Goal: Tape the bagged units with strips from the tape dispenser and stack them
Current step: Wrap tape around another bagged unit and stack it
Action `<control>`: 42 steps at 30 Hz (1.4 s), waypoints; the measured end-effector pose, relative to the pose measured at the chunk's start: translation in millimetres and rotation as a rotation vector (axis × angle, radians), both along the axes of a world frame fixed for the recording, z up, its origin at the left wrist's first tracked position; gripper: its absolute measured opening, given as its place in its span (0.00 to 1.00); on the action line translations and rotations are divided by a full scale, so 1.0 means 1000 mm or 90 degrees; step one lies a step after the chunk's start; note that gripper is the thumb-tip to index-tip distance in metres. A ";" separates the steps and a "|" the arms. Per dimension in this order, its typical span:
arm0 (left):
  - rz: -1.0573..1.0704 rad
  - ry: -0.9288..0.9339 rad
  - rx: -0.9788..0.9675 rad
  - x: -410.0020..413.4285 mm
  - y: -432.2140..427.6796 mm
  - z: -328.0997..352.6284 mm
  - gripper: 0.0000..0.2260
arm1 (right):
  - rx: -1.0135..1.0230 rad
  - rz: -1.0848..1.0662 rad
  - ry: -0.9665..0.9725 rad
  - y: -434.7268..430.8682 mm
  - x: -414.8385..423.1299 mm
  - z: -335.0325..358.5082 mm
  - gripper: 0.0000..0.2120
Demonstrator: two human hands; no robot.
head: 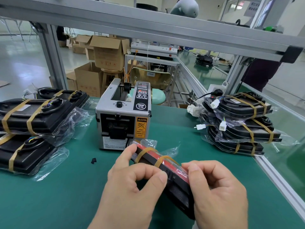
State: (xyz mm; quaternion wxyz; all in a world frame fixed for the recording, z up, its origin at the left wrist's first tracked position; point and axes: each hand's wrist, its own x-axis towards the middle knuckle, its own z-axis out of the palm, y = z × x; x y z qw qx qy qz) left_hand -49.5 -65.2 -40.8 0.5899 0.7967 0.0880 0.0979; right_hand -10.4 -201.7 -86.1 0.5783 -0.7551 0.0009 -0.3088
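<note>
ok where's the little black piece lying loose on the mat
Head view, left of centre: the little black piece lies on the green mat, in front of the tape dispenser, right of the left stack of bagged units.

Bare left hand (pixel 132 187), bare right hand (pixel 217 192).

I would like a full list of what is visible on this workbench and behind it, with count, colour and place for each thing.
tape dispenser: one, silver with black panel, middle of the table
held bagged unit: one, black and red with two tan tape strips, in front of the dispenser
left bagged units: three visible, black with tan tape, stacked at table's left
right bagged units: at least three, black with tan tape, stacked at table's right
small black piece: one, on the mat
table: one, green mat
cardboard boxes: several, brown, behind the table
left hand: grips the held unit
right hand: grips it too
</note>
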 end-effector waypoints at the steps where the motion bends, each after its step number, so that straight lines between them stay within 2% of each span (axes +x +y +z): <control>1: -0.001 0.001 0.003 0.000 0.000 0.000 0.09 | -0.006 0.000 -0.001 0.001 -0.001 0.000 0.11; 11: -0.042 0.018 -0.007 0.000 0.000 -0.001 0.06 | -0.019 0.010 0.008 0.001 -0.003 0.002 0.12; 33: 0.012 -0.009 0.029 0.002 -0.006 -0.009 0.03 | -0.014 0.030 -0.008 0.001 -0.004 0.003 0.11; 42: 0.027 -0.020 0.065 0.004 -0.007 -0.008 0.05 | -0.013 0.023 -0.010 0.002 -0.003 0.000 0.10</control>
